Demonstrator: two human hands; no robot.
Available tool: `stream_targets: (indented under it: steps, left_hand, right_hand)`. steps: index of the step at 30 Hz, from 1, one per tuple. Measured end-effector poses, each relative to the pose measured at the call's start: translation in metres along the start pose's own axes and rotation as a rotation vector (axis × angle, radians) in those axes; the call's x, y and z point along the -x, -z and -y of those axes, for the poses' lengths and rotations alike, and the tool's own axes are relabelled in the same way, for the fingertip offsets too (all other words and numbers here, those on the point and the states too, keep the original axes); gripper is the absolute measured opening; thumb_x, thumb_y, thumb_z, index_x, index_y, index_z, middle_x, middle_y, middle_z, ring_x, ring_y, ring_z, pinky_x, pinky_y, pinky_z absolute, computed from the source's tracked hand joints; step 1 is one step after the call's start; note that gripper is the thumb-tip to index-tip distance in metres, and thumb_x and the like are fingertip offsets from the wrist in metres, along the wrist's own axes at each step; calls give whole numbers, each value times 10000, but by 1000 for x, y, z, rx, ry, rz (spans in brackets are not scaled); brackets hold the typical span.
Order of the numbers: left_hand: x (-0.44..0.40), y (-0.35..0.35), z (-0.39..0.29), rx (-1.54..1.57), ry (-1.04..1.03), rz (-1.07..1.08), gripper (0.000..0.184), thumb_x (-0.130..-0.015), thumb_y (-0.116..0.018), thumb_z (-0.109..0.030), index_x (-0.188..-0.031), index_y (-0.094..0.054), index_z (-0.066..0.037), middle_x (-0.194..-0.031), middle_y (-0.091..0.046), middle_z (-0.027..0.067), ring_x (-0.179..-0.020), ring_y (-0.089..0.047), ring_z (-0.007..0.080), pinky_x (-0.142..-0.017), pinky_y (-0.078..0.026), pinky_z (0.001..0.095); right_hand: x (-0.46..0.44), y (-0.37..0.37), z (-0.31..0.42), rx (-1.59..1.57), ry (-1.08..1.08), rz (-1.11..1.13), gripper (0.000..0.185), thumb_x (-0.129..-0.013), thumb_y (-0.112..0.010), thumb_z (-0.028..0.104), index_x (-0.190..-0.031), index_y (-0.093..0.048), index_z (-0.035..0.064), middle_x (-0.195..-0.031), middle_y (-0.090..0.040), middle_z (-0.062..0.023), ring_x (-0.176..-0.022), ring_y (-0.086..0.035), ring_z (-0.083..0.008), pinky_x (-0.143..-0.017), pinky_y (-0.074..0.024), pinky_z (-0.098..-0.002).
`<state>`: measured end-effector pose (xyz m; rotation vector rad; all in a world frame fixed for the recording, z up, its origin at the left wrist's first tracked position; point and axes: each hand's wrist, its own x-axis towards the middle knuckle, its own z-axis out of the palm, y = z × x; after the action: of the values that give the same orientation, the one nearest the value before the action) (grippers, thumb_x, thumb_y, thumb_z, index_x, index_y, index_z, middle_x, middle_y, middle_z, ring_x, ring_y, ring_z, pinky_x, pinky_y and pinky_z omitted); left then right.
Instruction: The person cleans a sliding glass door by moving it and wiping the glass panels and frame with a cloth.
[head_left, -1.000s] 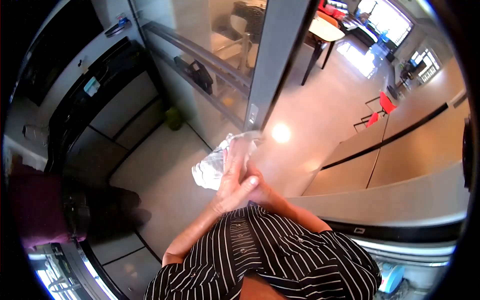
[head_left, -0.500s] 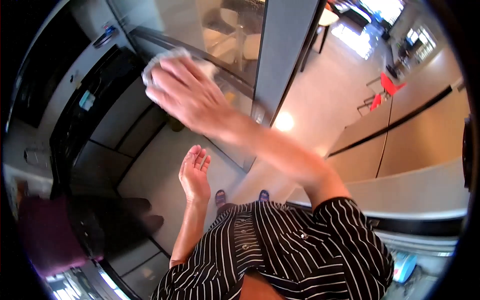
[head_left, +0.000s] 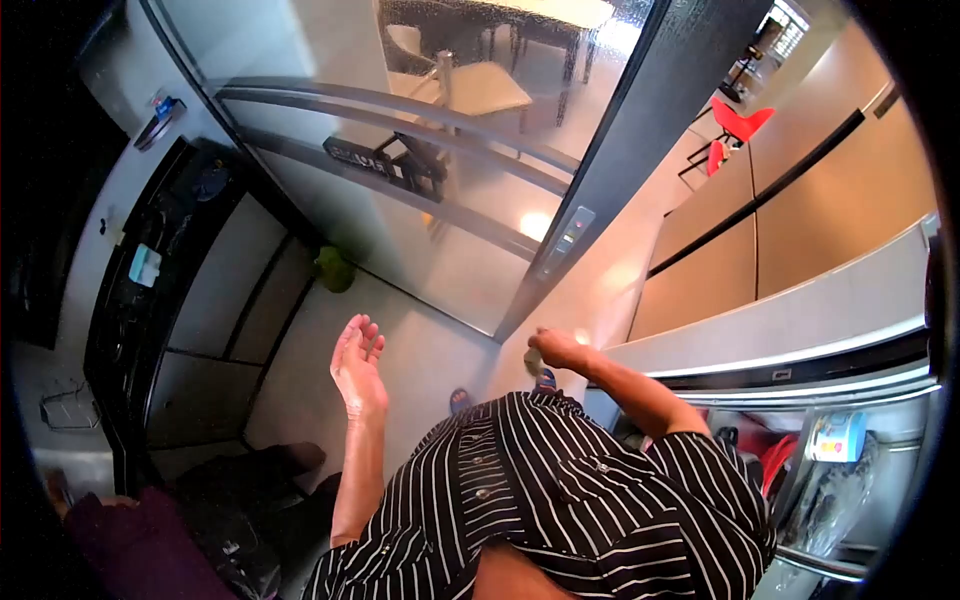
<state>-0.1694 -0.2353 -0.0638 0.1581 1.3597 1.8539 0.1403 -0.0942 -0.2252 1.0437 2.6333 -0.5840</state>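
My right hand (head_left: 562, 349) is down near my waist, its fingers closed around a crumpled pale cloth (head_left: 533, 363), most of which is hidden by the hand. In front of me stands a glass door (head_left: 400, 215) in a dark metal frame, with droplets on the upper right of its pane. The right hand is below the lower corner of the door frame (head_left: 575, 225), apart from it. My left hand (head_left: 359, 372) is raised over the floor with palm up, fingers slightly curled and apart, touching nothing.
At the left runs a black counter (head_left: 165, 225) carrying a light-blue item (head_left: 145, 265). A green round object (head_left: 333, 270) sits on the floor by the door. Another person in purple (head_left: 140, 550) is at the lower left. An open drawer (head_left: 820, 560) holds a blue-and-white tub (head_left: 838, 437).
My right hand, with the cloth, has dropped from the glass to near my waist. The view has shifted, showing more of the door. My left hand stays raised and open.
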Motion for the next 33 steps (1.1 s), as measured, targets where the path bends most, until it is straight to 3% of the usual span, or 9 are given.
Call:
stream_targets:
  steps: [4, 5, 9, 14, 17, 20, 25, 27, 33]
  left_hand:
    - [-10, -17, 0, -72, -28, 148, 319, -932, -523, -150, -1182, -547, 47, -1140, -592, 116, -1018, -561, 176, -902, -455, 322]
    - [-11, -22, 3, -90, -44, 195, 305, -932, -525, -141, -1169, -557, 49, -1133, -598, 113, -1009, -565, 165, -898, -456, 310]
    - [-9, -74, 13, -186, -184, 459, 265, -930, -542, -114, -1154, -586, 20, -1134, -615, 94, -1053, -565, 172, -926, -444, 307]
    - [15, -161, 21, -246, -322, 697, 267, -911, -582, -84, -1167, -591, -11, -1136, -612, 52, -1046, -548, 122, -936, -417, 269]
    - [22, -192, 28, -263, -395, 675, 279, -896, -601, -70, -1163, -570, 2, -1083, -567, 14, -981, -545, 100, -879, -431, 233]
    - [35, -205, 33, -338, -481, 666, 270, -905, -573, -56, -1167, -565, 8, -1115, -583, 40, -1017, -538, 118, -920, -410, 258]
    - [45, -210, 34, -511, -676, 584, 259, -886, -619, -86, -1102, -555, 42, -982, -561, 53, -895, -556, 115, -797, -470, 254]
    - [45, -210, 37, -459, -628, 566, 252, -858, -626, -27, -1092, -563, 42, -1010, -566, 57, -903, -569, 125, -806, -471, 252]
    - [47, -213, 42, -481, -626, 471, 233, -822, -629, 9, -1054, -614, 11, -960, -593, 44, -884, -568, 108, -786, -463, 238]
  right_hand:
    - [58, 5, -9, -1090, -447, -316, 279, -775, -621, 21, -1053, -620, -5, -1015, -656, -122, -974, -619, -219, -846, -496, -344]
    - [67, 12, -15, -1506, -363, -331, 250, -803, -566, 12, -1047, -618, -8, -995, -648, -115, -942, -627, -208, -832, -511, -349]
    - [75, 102, 2, -1830, -139, -813, 323, -912, -543, 147, -1201, -532, 2, -1071, -623, -130, -964, -630, -257, -847, -521, -381]
    - [79, 236, 36, -1914, 228, -1316, 300, -963, -478, 183, -1207, -532, 18, -1102, -614, -94, -993, -611, -228, -852, -509, -359]
    - [75, 291, 50, -1640, 501, -1443, 318, -977, -445, 200, -1238, -504, 30, -1103, -604, -86, -975, -606, -218, -836, -510, -345]
    - [60, 322, 76, -1372, 396, -1309, 396, -946, -468, 120, -1319, -407, 6, -1173, -571, -136, -1027, -589, -244, -870, -472, -327]
    - [36, 282, 59, -511, 544, -1597, 674, -800, -514, -55, -1421, -255, -17, -1322, -433, -255, -1120, -520, -397, -916, -443, -380]
    - [15, 215, 43, -710, 453, -1364, 670, -807, -522, -45, -1420, -252, -17, -1317, -431, -260, -1145, -506, -396, -920, -441, -393]
    - [26, 237, 43, -647, 555, -1422, 664, -803, -490, -41, -1409, -220, -62, -1114, -518, -207, -997, -550, -329, -913, -424, -390]
